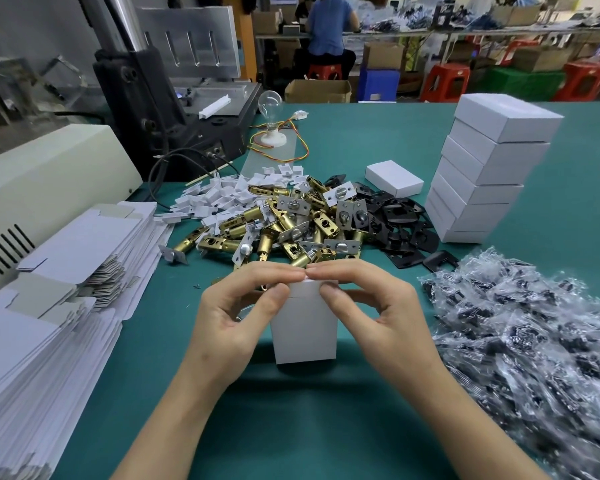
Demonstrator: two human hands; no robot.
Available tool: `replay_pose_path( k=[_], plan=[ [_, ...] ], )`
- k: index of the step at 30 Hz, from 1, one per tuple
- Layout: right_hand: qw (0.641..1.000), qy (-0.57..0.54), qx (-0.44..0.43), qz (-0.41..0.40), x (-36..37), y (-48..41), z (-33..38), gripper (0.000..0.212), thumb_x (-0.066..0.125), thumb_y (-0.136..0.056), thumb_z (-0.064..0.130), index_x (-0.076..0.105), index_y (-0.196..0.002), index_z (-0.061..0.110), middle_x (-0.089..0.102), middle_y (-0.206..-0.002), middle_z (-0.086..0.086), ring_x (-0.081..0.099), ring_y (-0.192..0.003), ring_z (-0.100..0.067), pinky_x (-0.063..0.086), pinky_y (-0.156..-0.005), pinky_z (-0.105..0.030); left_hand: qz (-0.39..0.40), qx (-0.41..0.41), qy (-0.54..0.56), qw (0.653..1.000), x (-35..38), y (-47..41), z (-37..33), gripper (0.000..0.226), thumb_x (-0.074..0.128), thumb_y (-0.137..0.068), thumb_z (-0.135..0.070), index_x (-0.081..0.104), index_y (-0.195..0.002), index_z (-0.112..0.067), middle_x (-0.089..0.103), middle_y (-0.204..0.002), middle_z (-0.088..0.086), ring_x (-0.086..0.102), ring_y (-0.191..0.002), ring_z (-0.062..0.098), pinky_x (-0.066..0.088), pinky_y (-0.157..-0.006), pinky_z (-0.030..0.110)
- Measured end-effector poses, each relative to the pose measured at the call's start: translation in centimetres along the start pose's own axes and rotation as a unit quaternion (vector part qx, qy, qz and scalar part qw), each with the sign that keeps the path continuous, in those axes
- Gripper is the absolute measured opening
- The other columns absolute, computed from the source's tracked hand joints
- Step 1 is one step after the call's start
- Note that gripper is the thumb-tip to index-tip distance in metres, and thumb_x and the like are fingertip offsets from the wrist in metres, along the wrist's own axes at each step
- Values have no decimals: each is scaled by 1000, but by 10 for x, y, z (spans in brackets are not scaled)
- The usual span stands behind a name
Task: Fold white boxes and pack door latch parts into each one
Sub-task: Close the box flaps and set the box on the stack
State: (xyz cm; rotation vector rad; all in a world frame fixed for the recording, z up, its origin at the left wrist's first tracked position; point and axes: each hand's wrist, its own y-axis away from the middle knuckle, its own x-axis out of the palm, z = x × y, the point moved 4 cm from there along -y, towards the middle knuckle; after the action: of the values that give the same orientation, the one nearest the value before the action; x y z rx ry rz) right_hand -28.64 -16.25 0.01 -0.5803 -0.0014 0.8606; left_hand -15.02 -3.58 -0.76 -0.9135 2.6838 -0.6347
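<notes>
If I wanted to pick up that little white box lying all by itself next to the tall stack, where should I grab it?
I'd come straight down from above and pinch the little white box across its two long side walls. It lies flat on the green table, so its wide top offers no hold, and black plates crowd its near side.

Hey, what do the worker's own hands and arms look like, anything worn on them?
Both are bare. The left hand and right hand wear no gloves or rings; the forearms show no sleeves, watch or bracelet within the frame. Visible nails are short and unpainted.
</notes>
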Motion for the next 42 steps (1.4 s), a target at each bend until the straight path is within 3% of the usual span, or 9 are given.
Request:
replay_pose_path(
  k=[5,12,26,34,39,42],
  plan=[
    [1000,18,-2,-20,2,1,2,24,66,-96,5,77,-109,22,74,-111,12,68,-112,-16,58,-81,-25,-13,-4,-17,1000,1,0,-1,21,62,-97,-27,79,-109,-32,78,-114,0,70,-113,27,56,-89,28],
    [998,40,-15,-52,6,2,4,24,68,-95,4,76,-107,23,72,-106,14,68,-107,-17,59,-77,-23,-36,-5,-60,998,1,1,-1,19,68,-94,-29,79,-106,-37,78,-109,-6,72,-107,20,54,-82,18],
    [998,43,-33,-23,1,-1,1,20,68,-95,8,77,-109,20,74,-110,12,68,-112,-16,58,-83,-28,-8,-11,-27,1000,1,0,0,17,64,-96,-28,77,-106,-32,76,-114,2,69,-114,30,58,-90,33],
    [999,28,-1,-21,-1,-2,2,19,65,-96,15,78,-106,25,76,-104,16,71,-103,-14,58,-79,-26,-3,-16,-13,1000,3,0,0,16,63,-96,-28,76,-104,-34,75,-108,0,70,-106,24,54,-85,24],
    [999,46,-7,-8,-2,-2,3,19,67,-94,14,78,-106,22,75,-104,15,70,-104,-15,56,-79,-22,5,-3,-7,1000,2,-1,1,18,63,-96,-26,76,-105,-36,75,-110,2,70,-109,28,55,-89,28],
    [998,54,-13,-2,-3,-1,2,19,67,-94,13,78,-107,21,76,-104,14,69,-106,-17,56,-82,-28,10,1,3,1000,1,-1,2,18,63,-96,-25,76,-105,-34,75,-113,3,69,-113,32,55,-91,29]
  ],
)
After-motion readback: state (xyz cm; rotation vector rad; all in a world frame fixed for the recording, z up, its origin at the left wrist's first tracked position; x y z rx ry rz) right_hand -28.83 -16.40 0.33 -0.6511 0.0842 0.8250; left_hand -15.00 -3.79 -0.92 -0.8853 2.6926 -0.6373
